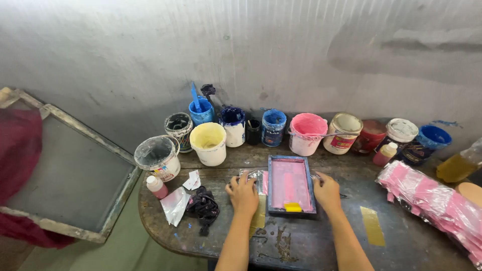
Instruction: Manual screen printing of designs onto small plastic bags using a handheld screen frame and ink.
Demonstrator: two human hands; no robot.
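Between my hands (284, 191) lies the blue-framed pink screen (290, 184), long axis pointing away; both hands press flat, holding nothing, equally near.

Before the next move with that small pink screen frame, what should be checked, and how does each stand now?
1. Left hand on the frame's left edge: ok.
2. Right hand on its right edge: ok.
3. Screen frame flat on the table: ok.
4. Yellow piece at the frame's near end: ok.
5. Plastic sheet under the frame lined up: cannot tell.
6. Pink paint bucket apart from the frame: ok.
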